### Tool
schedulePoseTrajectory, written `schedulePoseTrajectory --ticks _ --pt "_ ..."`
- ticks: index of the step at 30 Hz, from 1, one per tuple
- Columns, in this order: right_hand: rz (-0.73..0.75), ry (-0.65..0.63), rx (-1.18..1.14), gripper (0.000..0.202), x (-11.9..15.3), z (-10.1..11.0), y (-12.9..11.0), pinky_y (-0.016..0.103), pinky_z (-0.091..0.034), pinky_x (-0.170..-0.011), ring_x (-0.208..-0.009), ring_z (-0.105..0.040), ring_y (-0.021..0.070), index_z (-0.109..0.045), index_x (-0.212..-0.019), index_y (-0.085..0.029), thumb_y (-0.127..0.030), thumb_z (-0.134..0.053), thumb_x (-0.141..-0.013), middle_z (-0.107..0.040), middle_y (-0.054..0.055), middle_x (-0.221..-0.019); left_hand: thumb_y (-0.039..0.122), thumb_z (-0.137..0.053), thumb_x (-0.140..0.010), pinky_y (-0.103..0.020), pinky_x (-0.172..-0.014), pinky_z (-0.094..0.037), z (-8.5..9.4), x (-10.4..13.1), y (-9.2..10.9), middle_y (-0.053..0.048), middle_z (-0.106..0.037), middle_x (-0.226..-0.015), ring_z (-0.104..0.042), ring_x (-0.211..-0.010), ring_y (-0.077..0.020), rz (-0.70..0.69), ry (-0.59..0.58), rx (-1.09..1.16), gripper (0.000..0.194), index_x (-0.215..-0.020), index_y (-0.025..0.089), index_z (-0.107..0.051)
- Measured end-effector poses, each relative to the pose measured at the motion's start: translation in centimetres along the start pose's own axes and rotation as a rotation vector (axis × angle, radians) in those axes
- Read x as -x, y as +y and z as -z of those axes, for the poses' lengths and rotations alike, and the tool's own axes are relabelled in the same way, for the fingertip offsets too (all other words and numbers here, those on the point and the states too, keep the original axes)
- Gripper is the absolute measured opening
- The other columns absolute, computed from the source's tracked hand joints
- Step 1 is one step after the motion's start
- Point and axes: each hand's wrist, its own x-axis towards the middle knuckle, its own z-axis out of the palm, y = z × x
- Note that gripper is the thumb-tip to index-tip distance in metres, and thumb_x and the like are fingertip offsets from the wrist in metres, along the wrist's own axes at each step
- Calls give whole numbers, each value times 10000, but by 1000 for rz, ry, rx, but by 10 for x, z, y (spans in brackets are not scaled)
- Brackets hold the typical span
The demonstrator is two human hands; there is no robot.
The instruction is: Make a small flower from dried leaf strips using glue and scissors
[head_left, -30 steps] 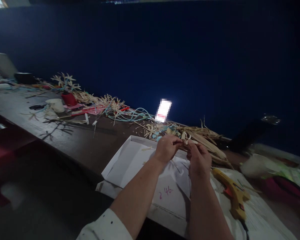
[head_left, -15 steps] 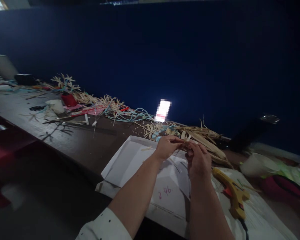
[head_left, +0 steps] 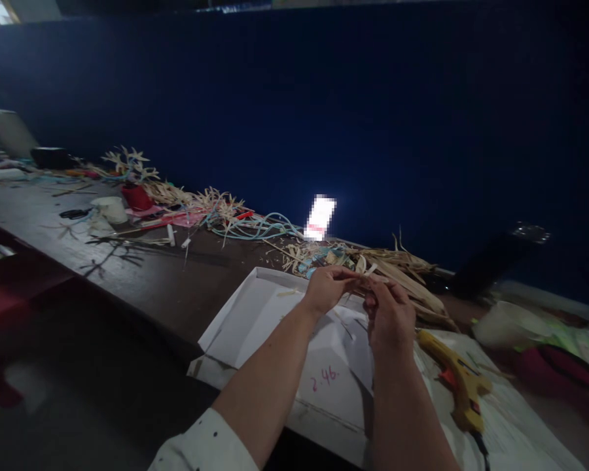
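Note:
Over a white cardboard box lid (head_left: 269, 314), my left hand (head_left: 326, 288) and my right hand (head_left: 392, 311) meet with their fingertips close together. Between them is a small pale strip of dried husk (head_left: 368, 269), its ends sticking up above the fingers. Both hands pinch it, and most of it is hidden by the fingers. Red digits are written on the lid's near part. Right of my right forearm, a yellow hot glue gun (head_left: 459, 383) lies on white paper. Just behind the hands rests a heap of dry tan husks (head_left: 407, 275).
Blue cords (head_left: 260, 227) and dried husk flowers (head_left: 218, 203) line the back of the table. A bright pixelated phone-like screen (head_left: 320, 217) leans at the blue partition (head_left: 275, 111). On the left are a red spool (head_left: 136, 197), a white cup (head_left: 112, 209) and black scissors (head_left: 74, 214).
My hands stay in nearly the same place, with only slight finger movement on the husk strip. The rest of the table looks the same.

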Motion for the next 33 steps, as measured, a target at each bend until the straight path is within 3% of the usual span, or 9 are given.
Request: schedulePoseTrajectory --ticks 9,13,16,20,26,33 --pt "15 26 -23 235 1 -1 1 157 -218 -369 -403 -310 25 -571 -660 -159 -265 -768 -592 -465 -75 -498 213 -752 -559 -228 -619 -475 0 1 1 -27 -686 -661 -587 -610 -107 -2 18 -5 173 -703 121 -722" --pt "-10 0 -50 225 4 -3 -4 151 -249 -386 -431 -345 28 -580 -700 -163 -280 -750 -611 -496 -62 -569 192 -718 -619 -236 -652 -481 2 3 0 -31 -684 -707 -602 -668 -122 -187 69 -176 115 -719 136 -721" --pt "-55 -57 -168 254 5 -3 -10 161 -320 -424 -481 -423 39 -615 -833 -189 -378 -683 -677 -560 -31 -716 207 -700 -665 -236 -698 -480 4 3 0 -25 -675 -741 -603 -728 -126 -335 91 -290 82 -726 155 -719" --pt "-121 -52 -246 382 2 2 -13 176 -343 -418 -490 -437 51 -648 -923 -201 -528 -570 -742 -552 -20 -738 234 -704 -683 -238 -688 -485 6 0 -2 -27 -669 -736 -600 -717 -123 -393 70 -253 89 -726 157 -715" --pt "-142 -97 -176 240 -5 10 0 138 -333 -417 -484 -413 21 -658 -854 -191 -259 -724 -633 -606 -34 -776 199 -703 -688 -250 -725 -491 8 -1 -5 -36 -677 -778 -612 -759 -127 -474 18 -235 64 -741 167 -722" --pt "-95 -36 -91 250 -5 8 0 146 -315 -396 -434 -383 31 -634 -755 -188 -230 -767 -548 -540 -61 -587 153 -684 -698 -266 -742 -505 11 0 -5 -53 -680 -796 -621 -767 -137 -529 5 -302 61 -751 155 -715"
